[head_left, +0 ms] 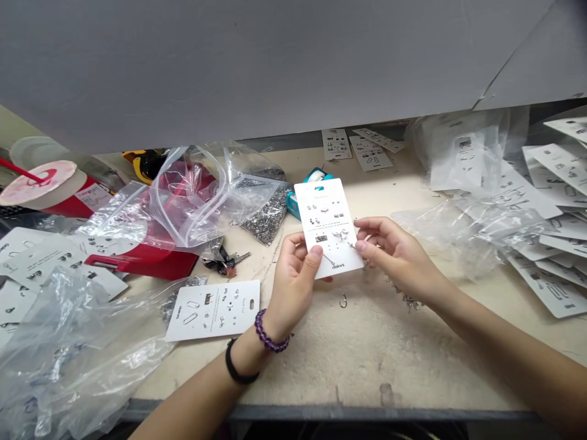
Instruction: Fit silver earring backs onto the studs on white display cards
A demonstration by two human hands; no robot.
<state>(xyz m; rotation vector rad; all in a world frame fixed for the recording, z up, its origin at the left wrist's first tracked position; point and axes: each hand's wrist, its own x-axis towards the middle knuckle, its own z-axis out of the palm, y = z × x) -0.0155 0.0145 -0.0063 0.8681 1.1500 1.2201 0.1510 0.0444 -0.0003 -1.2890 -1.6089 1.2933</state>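
Observation:
My left hand (pixel 298 269) grips a white earring card (pixel 328 214) by its lower left side, thumb on the front and fingers behind. Rows of small silver earrings and studs are fixed on the card, which is tilted up above the table. At the card's right edge, the thumb and fingers of my right hand (pixel 385 247) are closed on it near a silver earring; whether they also pinch a small piece is hidden. Below the card lies a loose silver hoop (pixel 343 300). A second earring card (pixel 213 310) lies flat beside my left wrist.
A zip bag of small metal pieces (pixel 268 214) and keys (pixel 227 263) lie left of centre. Clear plastic bags (pixel 92 354) spread over the left. More earring cards (pixel 550 281) pile up at right. Loose metal pieces (pixel 408 300) lie under my right hand. A grey panel (pixel 275 67) overhangs the back.

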